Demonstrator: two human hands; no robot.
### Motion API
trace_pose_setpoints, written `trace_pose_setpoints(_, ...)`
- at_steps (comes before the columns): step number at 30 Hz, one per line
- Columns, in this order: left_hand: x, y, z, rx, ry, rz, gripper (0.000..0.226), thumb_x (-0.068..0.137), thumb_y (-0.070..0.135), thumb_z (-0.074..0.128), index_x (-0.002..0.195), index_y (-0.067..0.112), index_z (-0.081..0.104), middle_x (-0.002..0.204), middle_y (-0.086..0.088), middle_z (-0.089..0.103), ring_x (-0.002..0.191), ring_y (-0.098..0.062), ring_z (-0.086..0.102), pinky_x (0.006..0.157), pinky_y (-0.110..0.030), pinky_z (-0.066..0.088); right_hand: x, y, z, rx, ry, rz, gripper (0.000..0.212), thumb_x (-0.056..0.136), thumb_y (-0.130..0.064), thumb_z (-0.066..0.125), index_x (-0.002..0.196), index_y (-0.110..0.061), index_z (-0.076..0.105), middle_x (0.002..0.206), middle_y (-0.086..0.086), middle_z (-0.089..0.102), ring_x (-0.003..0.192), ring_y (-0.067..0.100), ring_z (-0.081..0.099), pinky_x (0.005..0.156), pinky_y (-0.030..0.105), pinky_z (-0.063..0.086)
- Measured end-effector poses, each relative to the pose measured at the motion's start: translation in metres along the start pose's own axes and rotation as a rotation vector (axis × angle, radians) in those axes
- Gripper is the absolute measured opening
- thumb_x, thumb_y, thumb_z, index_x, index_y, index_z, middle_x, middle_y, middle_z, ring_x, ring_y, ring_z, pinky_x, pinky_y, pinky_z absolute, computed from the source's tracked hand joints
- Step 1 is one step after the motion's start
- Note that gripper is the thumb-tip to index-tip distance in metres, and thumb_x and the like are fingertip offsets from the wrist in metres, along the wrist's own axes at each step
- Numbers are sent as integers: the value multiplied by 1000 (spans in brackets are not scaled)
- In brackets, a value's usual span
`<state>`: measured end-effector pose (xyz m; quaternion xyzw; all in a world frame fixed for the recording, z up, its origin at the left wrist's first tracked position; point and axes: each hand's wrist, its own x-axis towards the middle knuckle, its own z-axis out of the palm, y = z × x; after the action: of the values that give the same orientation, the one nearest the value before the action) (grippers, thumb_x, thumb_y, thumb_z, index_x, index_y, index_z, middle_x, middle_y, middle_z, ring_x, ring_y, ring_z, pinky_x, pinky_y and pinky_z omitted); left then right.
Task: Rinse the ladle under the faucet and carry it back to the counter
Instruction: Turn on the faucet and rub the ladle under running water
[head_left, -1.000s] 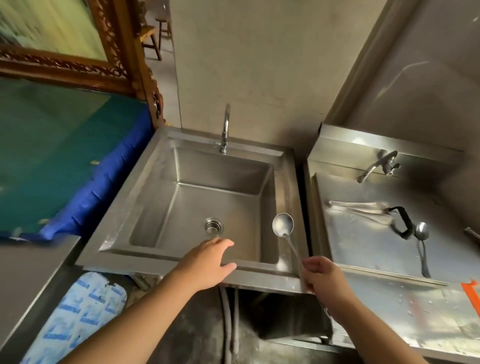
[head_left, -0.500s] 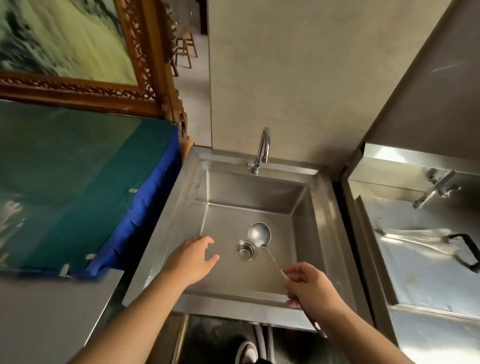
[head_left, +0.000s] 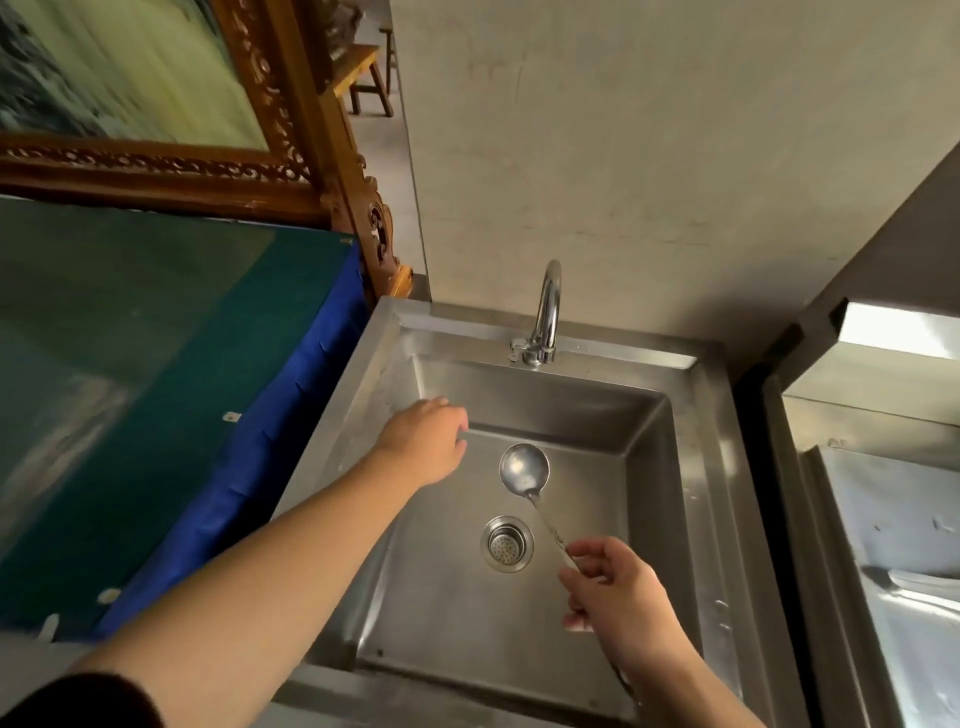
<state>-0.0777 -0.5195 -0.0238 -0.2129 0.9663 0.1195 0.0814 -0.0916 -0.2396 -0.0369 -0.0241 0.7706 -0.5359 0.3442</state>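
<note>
I count one ladle, one faucet, one sink with a single drain strainer, and two bare hands over the basin. A second steel counter sits beyond my grip to the right, only partly in view.

Against the frame half a second back, my view has come in closer over the basin, the left hand has travelled up from the front part of the basin toward the back-left corner, and the ladle bowl now sits beyond the strainer rather than just beside it, nearer the faucet but not under its spout. No water is visible.

My right hand is clenched on the ladle's thin handle near its lower end, thumb and fingers pinched round it, wrist low at the front right of the sink. From that grip the handle runs up and to the left, past the right side of the strainer, to the bowl, which faces up and hangs above the sink floor. The left hand is released, palm down, fingers loosely spread, forearm stretched across the sink's left rim, reaching toward the faucet base and not touching it
</note>
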Motion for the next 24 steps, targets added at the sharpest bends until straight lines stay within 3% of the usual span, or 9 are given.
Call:
trace_pose_setpoints(5, 85, 18, 8, 127, 65, 121, 29, 97, 29, 56, 122, 18, 65, 123, -6, 65, 112, -29, 60, 91, -41, 52, 26, 7, -5, 39, 76, 43, 18, 85, 2, 70, 95, -12, 69, 87, 22, 67, 53, 16, 58, 51, 34, 59)
trace_pose_setpoints(11, 169, 19, 39, 185, 145, 207, 34, 95, 28, 59, 125, 12, 60, 123, -11, 62, 115, -32, 57, 88, -44, 50, 50, 20, 6, 39, 219, 79, 18, 84, 0, 71, 93, -16, 70, 80, 15, 69, 45, 13, 62, 65, 55, 61)
trace_pose_setpoints(14, 201, 14, 59, 183, 189, 256, 33, 93, 23, 62, 122, 9, 58, 122, -13, 59, 114, -33, 55, 84, -44, 48, 65, 26, 16, 36, 298, 78, 21, 83, 1, 73, 88, -19, 70, 71, 6, 69, 42, 15, 63, 62, 53, 61)
trace_pose_setpoints(20, 241, 5, 90, 229, 189, 333, 42, 95, 21, 61, 133, 5, 52, 135, -12, 55, 124, -33, 51, 96, -49, 47, 96, 35, 39, 62, 319, 84, 20, 83, -2, 75, 88, -20, 70, 68, -3, 71, 41, 17, 66, 59, 47, 61)
trace_pose_setpoints(24, 248, -1, 94, 149, 249, 353, 25, 94, 0, 57, 119, 1, 58, 123, -18, 57, 102, -40, 60, 80, -49, 49, 111, 39, 47, 79, 314, 100, 19, 84, -2, 74, 90, -20, 69, 68, -3, 71, 42, 14, 65, 60, 47, 62)
